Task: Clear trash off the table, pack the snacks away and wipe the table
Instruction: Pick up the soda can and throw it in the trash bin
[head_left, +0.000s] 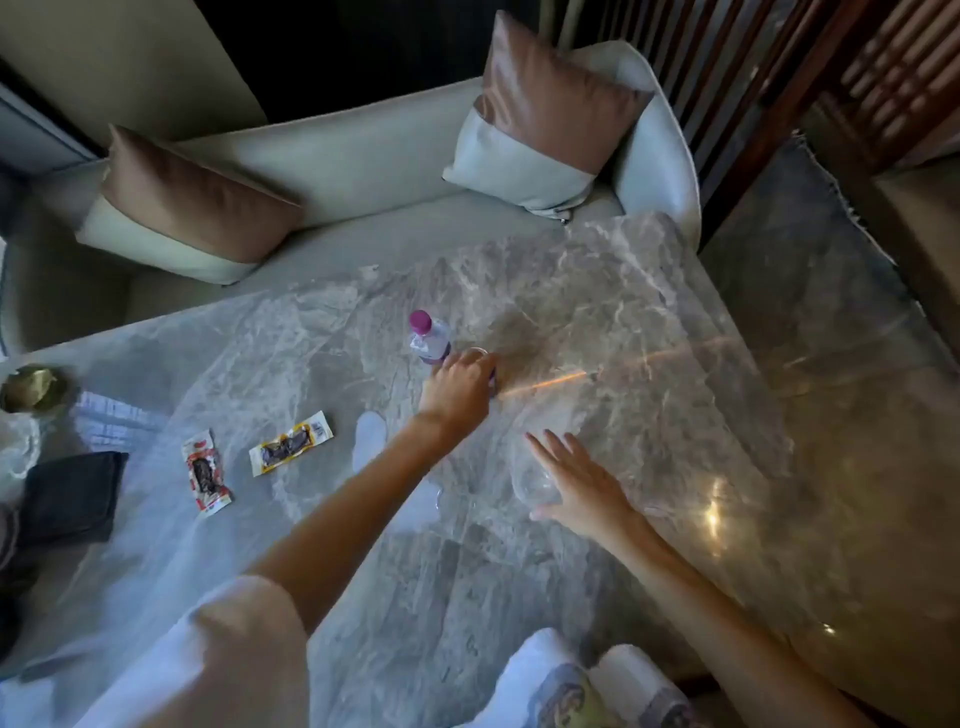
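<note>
Head view: left hand (460, 387) curled over the rim of a clear cup (480, 356), a bottle (430, 338) just beyond it. Right hand (582, 483) spread flat, fingers extended, against a clear container (532, 480) on the table (675, 312).

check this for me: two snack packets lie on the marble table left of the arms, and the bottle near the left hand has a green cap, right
Not quite. The head view shows the bottle by the left hand has a purple-pink cap, not green. The rest holds: two snack packets lie on the marble table, left of the arms.
</note>
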